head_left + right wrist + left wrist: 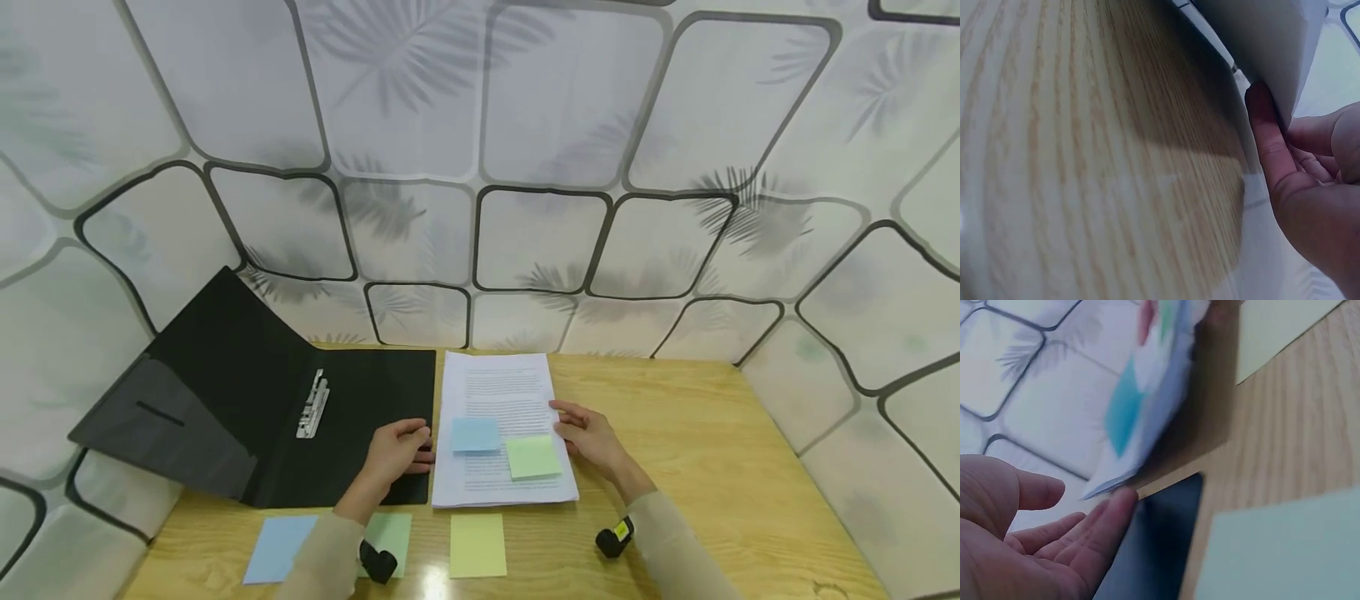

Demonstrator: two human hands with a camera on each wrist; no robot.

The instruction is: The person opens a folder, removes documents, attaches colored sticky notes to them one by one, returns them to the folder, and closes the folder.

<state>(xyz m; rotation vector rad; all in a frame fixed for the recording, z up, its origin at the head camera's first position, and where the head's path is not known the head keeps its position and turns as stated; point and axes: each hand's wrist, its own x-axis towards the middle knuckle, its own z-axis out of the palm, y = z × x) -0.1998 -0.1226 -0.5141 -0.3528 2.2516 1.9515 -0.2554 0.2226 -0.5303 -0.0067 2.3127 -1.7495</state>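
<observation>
A stack of printed paper sheets (506, 383) is in the middle of the head view, with a blue sticky note (475, 435) and a green sticky note (534, 457) on its top page. My right hand (597, 439) holds the stack by its right edge; the right wrist view shows the paper (1266, 44) between thumb and fingers. At the opposite edge is my left hand (397, 454), above the open black folder (375, 383). Its fingers (1094, 540) are extended and loose in the left wrist view, with fingertips at the paper's lower edge; whether they touch is unclear.
Along the front of the wooden table (660, 400) lie blue paper (277, 550), green paper (397, 533) partly behind the left wrist, and yellow paper (477, 546). The folder's cover (202, 375) leans up at left, and its metal clip (312, 408) is exposed. Patterned cloth (540, 242) surrounds the table.
</observation>
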